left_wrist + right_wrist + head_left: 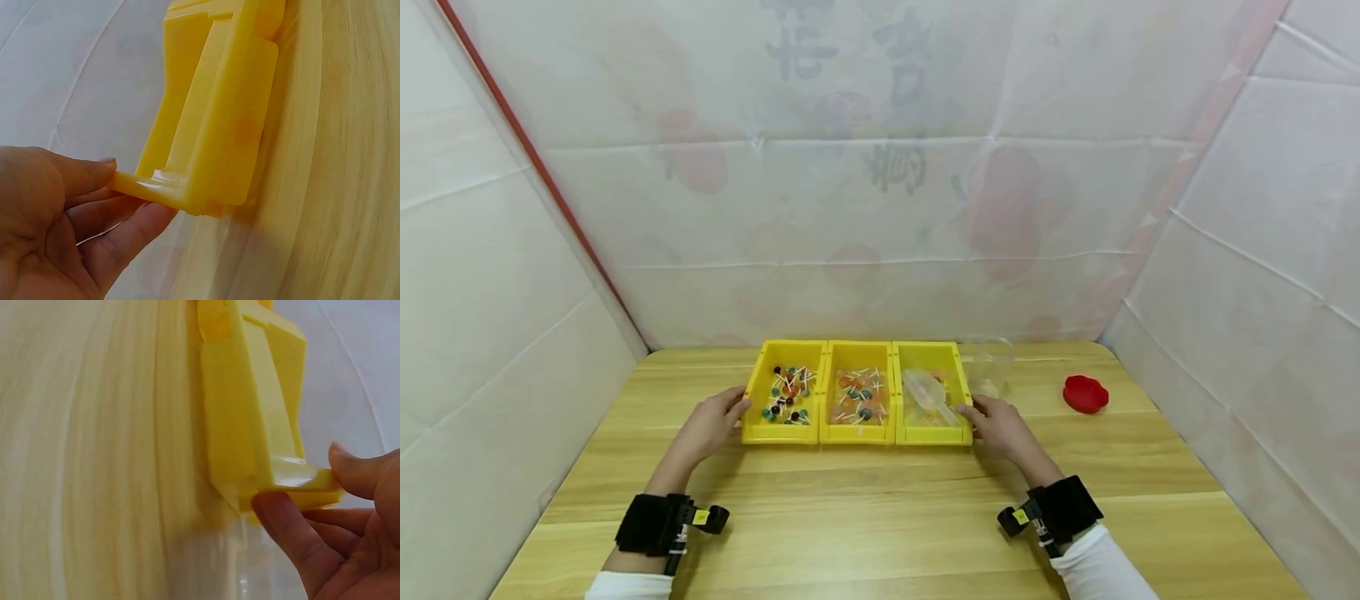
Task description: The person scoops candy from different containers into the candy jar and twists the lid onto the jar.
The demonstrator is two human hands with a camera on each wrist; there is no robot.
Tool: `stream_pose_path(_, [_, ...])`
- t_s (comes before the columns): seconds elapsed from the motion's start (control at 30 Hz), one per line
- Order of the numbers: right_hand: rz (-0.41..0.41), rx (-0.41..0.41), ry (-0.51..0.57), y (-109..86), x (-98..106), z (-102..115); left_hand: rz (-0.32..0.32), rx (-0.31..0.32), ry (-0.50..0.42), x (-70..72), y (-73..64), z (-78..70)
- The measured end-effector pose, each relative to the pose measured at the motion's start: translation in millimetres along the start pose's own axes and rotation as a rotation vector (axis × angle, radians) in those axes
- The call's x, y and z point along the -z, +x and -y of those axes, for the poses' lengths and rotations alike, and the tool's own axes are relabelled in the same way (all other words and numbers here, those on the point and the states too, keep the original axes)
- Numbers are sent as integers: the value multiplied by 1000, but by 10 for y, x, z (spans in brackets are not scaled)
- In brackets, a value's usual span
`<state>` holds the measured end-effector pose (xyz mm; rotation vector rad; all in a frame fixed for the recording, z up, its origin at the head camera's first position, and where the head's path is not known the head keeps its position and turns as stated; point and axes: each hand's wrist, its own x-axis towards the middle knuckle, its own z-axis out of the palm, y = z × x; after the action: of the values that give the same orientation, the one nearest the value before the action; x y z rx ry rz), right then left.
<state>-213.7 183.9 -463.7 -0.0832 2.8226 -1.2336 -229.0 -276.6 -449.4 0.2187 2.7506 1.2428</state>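
Observation:
Three yellow bins stand joined side by side on the table: a left bin (778, 434), a middle bin (857, 435) and a right bin (934, 436). Colourful lollipops (790, 388) with white sticks lie in the left one, more lollipops (859, 393) in the middle one. A clear plastic scoop (927, 393) rests in the right bin, over contents hard to make out. My left hand (711, 423) grips the outer left wall, thumb on the rim and fingers (134, 234) beneath. At the opposite end, my right hand (1006, 429) pinches the right bin's outer wall.
Just behind my right hand stands a clear, see-through container (992, 367). Farther right a red scalloped lid-like piece (1085, 394) lies on the wooden table (865, 517). Pale fabric walls (865, 208) close off the back and both sides.

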Motion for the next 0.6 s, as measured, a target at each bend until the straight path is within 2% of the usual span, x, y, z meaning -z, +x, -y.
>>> stream_pose_path(0.13, [-67,-25,-4,-41,-50,15,15,-3,-31,16,9,23])
stream_pose_path(0.33, [-186,-42,-107,-106,-117,56,33,-15,-56,30,19,48])
stream_pose_path(0.6, [-275,-18,-155,-190,-202,75,40,-38,-58,61,26,65])
